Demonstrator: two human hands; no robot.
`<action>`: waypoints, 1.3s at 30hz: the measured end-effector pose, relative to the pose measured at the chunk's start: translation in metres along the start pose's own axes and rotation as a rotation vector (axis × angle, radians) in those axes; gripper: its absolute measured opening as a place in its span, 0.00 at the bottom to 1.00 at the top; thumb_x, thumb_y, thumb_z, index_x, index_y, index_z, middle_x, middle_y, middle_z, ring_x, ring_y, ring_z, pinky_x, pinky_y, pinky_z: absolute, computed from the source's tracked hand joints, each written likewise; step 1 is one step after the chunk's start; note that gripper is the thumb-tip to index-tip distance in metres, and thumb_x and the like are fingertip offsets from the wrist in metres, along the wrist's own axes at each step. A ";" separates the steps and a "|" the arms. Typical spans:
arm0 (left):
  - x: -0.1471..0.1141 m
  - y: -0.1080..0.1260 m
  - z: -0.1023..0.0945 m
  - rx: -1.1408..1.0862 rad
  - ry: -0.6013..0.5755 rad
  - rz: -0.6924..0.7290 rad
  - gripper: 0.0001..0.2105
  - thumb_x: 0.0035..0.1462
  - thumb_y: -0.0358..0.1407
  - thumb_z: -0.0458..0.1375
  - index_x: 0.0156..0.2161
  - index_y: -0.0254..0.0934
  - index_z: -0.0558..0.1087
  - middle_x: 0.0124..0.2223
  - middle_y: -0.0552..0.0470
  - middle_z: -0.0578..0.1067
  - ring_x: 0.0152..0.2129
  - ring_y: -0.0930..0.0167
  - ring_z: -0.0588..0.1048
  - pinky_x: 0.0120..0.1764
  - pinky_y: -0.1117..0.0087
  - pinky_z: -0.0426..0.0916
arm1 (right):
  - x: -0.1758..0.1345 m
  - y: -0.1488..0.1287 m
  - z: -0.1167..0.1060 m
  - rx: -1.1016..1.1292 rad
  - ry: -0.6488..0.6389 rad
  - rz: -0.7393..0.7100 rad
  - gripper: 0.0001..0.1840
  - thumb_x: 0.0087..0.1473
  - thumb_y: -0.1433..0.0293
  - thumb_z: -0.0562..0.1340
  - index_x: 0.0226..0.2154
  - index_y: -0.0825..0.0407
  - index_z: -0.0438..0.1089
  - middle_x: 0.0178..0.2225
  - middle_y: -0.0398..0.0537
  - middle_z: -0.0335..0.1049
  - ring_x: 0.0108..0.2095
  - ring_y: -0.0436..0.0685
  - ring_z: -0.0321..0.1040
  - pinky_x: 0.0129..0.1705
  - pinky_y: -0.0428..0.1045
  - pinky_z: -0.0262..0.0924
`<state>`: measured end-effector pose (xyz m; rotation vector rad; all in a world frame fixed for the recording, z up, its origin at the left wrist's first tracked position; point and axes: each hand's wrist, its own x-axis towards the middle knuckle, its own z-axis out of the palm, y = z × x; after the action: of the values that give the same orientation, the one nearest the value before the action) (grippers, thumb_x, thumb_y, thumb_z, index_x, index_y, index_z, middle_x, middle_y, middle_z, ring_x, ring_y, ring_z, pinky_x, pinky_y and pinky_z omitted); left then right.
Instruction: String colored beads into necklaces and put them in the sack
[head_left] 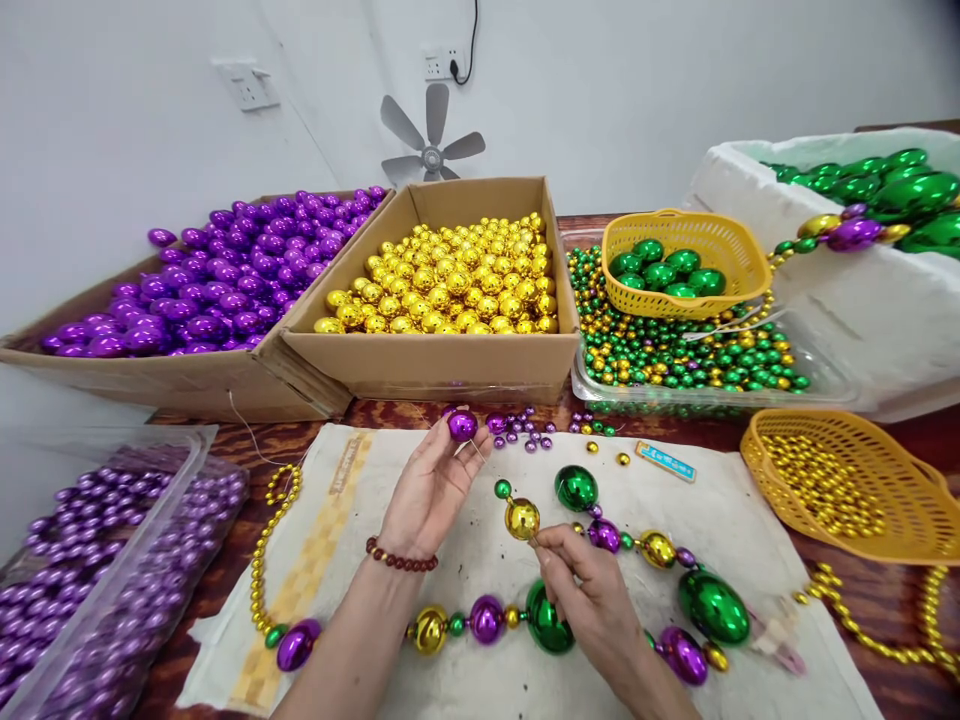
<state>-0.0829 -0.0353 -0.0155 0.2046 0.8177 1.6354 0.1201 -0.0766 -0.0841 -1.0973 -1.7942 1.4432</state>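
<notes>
Your left hand [427, 480] is turned palm up, with thumb and fingers closed around a shiny, metallic-purple egg-shaped ball [463, 427] above the far part of a creased off-white woven cloth [465, 690]. Your right hand [581, 580] has thumb and forefinger pinched at the lower end of a mirror-bright gold round ball [522, 519], with a small glossy green bead [502, 489] at its upper end; you cannot tell whether the fingertips grip the ball or its thread. Below, a strand of smooth metallic balls curves over the cloth, its large green oval ball [714, 604] lying to the right. The cloth covers part of a dark red, wood-grained table [289, 440]. Behind it, a brown cardboard box [150, 385] is heaped with purple balls, and a second cardboard carton [435, 365] holds gold ones. A clear plastic tray [832, 365] contains small green, gold and purple beads, with a yellow slatted plastic basket [686, 300] of green balls resting in it. At right, another yellow basket [919, 500] holds tiny gold beads; behind it, a white foam box [862, 330] carries big green balls.
</notes>
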 end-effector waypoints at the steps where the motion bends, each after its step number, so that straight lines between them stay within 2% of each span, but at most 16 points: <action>1: -0.001 0.000 0.000 0.010 -0.011 0.008 0.12 0.57 0.30 0.59 0.48 0.35 0.73 0.44 0.45 0.77 0.42 0.65 0.76 0.50 0.60 0.70 | 0.000 0.000 0.000 -0.005 0.007 0.002 0.11 0.64 0.65 0.50 0.35 0.51 0.64 0.19 0.37 0.59 0.16 0.47 0.57 0.20 0.43 0.51; 8: -0.009 -0.001 0.009 0.095 -0.077 0.055 0.15 0.58 0.31 0.58 0.52 0.38 0.71 0.44 0.46 0.76 0.43 0.65 0.76 0.53 0.58 0.67 | 0.007 -0.004 0.005 0.087 0.041 -0.002 0.11 0.64 0.65 0.50 0.34 0.52 0.63 0.20 0.38 0.61 0.18 0.47 0.61 0.23 0.43 0.55; 14: -0.027 -0.015 0.018 0.154 -0.110 0.045 0.15 0.59 0.32 0.58 0.52 0.40 0.71 0.48 0.46 0.75 0.46 0.62 0.75 0.52 0.58 0.66 | 0.016 -0.008 0.005 0.126 0.083 -0.004 0.11 0.65 0.65 0.50 0.36 0.51 0.64 0.22 0.38 0.62 0.21 0.47 0.63 0.25 0.43 0.57; 20: -0.032 -0.020 0.016 0.163 -0.099 0.033 0.16 0.60 0.33 0.57 0.53 0.42 0.69 0.49 0.47 0.74 0.46 0.64 0.74 0.51 0.60 0.66 | 0.013 -0.009 0.003 0.370 -0.032 0.017 0.11 0.64 0.65 0.53 0.44 0.52 0.66 0.30 0.45 0.71 0.26 0.49 0.70 0.26 0.43 0.59; 24: -0.037 -0.021 0.016 0.231 -0.148 -0.024 0.16 0.61 0.34 0.55 0.54 0.42 0.68 0.50 0.46 0.73 0.48 0.62 0.72 0.51 0.59 0.65 | 0.011 -0.004 0.004 0.513 0.056 0.122 0.10 0.61 0.64 0.57 0.36 0.54 0.67 0.31 0.48 0.75 0.26 0.52 0.74 0.21 0.41 0.54; 26: -0.040 -0.019 0.016 0.294 -0.199 -0.066 0.15 0.62 0.34 0.54 0.54 0.40 0.69 0.50 0.44 0.73 0.50 0.61 0.70 0.53 0.58 0.63 | 0.011 -0.001 0.004 0.591 0.110 0.159 0.10 0.59 0.64 0.59 0.34 0.54 0.67 0.30 0.49 0.75 0.23 0.51 0.73 0.18 0.40 0.52; 28: -0.038 -0.015 0.016 0.349 -0.266 -0.104 0.16 0.63 0.37 0.52 0.54 0.38 0.69 0.52 0.42 0.72 0.52 0.60 0.69 0.54 0.59 0.62 | 0.012 0.001 0.003 0.666 0.132 0.156 0.09 0.57 0.65 0.61 0.33 0.55 0.68 0.29 0.48 0.76 0.20 0.49 0.71 0.19 0.40 0.53; 31: -0.016 -0.012 0.016 0.488 -0.339 -0.138 0.19 0.64 0.45 0.47 0.54 0.39 0.69 0.53 0.41 0.71 0.48 0.60 0.72 0.49 0.60 0.66 | 0.013 0.002 -0.001 0.746 0.142 0.133 0.08 0.55 0.66 0.63 0.30 0.55 0.70 0.26 0.46 0.75 0.19 0.46 0.69 0.21 0.39 0.54; 34: 0.027 -0.026 0.025 0.902 -0.421 -0.021 0.16 0.61 0.44 0.52 0.49 0.40 0.72 0.47 0.44 0.75 0.37 0.63 0.76 0.38 0.66 0.69 | 0.012 0.001 -0.006 0.767 0.137 0.124 0.09 0.55 0.66 0.63 0.29 0.55 0.70 0.25 0.44 0.74 0.17 0.44 0.67 0.17 0.38 0.47; 37: 0.069 -0.055 0.041 1.416 -0.719 0.228 0.09 0.58 0.36 0.56 0.40 0.39 0.76 0.38 0.47 0.76 0.28 0.67 0.75 0.35 0.68 0.66 | 0.009 0.002 -0.008 0.748 0.143 0.088 0.10 0.57 0.65 0.62 0.30 0.55 0.70 0.26 0.44 0.73 0.16 0.44 0.67 0.16 0.38 0.44; 39: 0.087 -0.076 0.051 1.591 -0.871 0.337 0.06 0.55 0.31 0.57 0.34 0.39 0.77 0.34 0.48 0.76 0.29 0.67 0.74 0.37 0.68 0.64 | 0.007 0.004 -0.008 0.728 0.158 0.062 0.10 0.58 0.65 0.62 0.30 0.55 0.70 0.25 0.43 0.72 0.17 0.44 0.67 0.17 0.38 0.44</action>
<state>-0.0160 0.0664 -0.0506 2.0550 1.1968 0.6228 0.1248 -0.0662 -0.0861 -0.8442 -0.9855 1.7787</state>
